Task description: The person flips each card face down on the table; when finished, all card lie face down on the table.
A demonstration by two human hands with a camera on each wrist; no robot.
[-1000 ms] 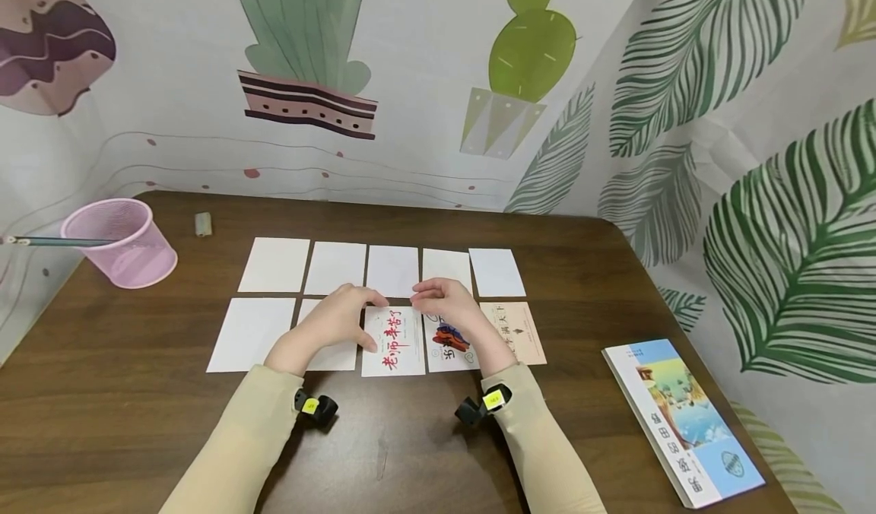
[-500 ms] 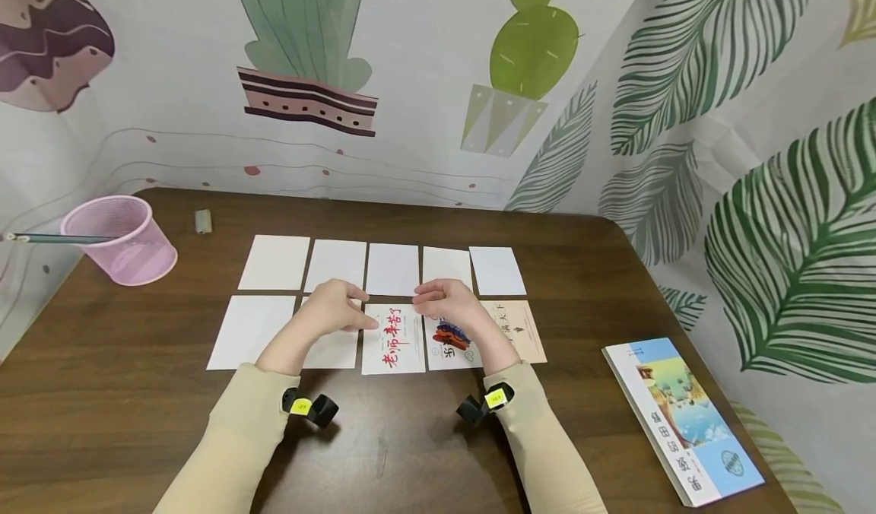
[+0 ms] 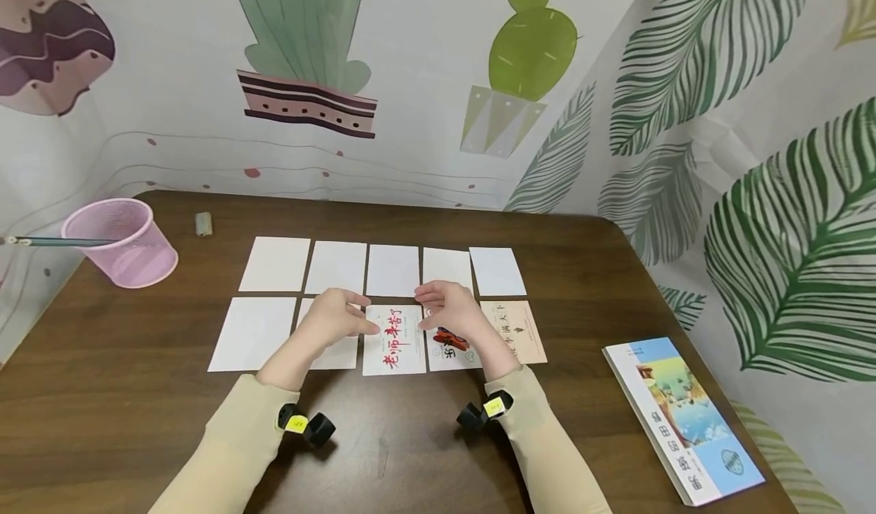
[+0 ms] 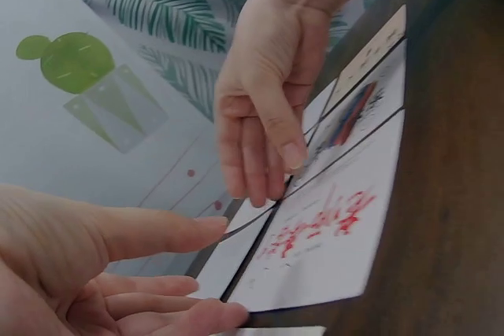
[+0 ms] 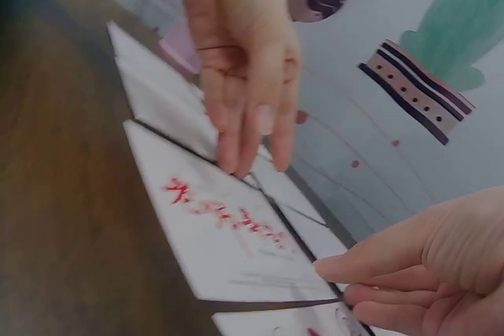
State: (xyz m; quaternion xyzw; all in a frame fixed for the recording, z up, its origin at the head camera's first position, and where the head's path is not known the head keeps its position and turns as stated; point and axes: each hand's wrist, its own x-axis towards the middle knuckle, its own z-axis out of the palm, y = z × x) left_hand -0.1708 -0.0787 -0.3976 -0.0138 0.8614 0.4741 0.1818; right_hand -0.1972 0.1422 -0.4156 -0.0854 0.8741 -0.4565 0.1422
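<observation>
A white card with red handwritten characters lies flat on the dark brown table, in the front row. My left hand is at its upper left edge, thumb tip over the rim and fingers loosely extended. Opposite it, my right hand has its thumb at the card's upper right edge. It partly covers a neighbouring card with a red and blue drawing. Beyond that lies a tan card with dark characters. In the right wrist view, the right thumb sits close to the red-lettered card's corner.
Several blank cards form a back row, among them a middle one; a larger blank card lies front left. A pink mesh cup holding pencils stands at left, with an eraser nearby. At right lies a book.
My left hand's thumb has drawn up toward its fingers at the card's left edge, the forearm shifting slightly left. The right thumb now shows at the right edge. The cards keep their places.
</observation>
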